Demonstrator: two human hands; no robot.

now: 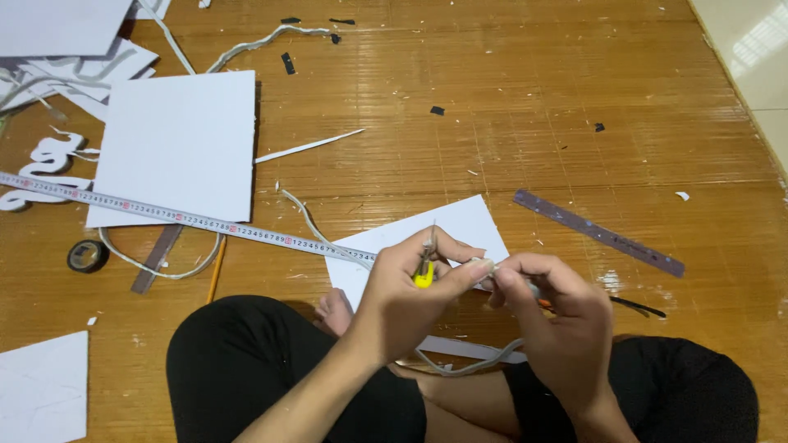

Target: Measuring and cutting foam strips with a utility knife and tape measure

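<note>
Yellow-handled cutter (424,267) is being pinched in left hand (408,289); right hand (548,302) is gripping end of white foam strip (472,363), which is hanging over lap, above white board (427,242) and metal tape measure (176,215)

woven bamboo mat (509,98) covers the floor, amber w/ glossy sheen (scraps scattered across); pale tiled floor (751,49) at top right corner catches bright daylight.
</note>
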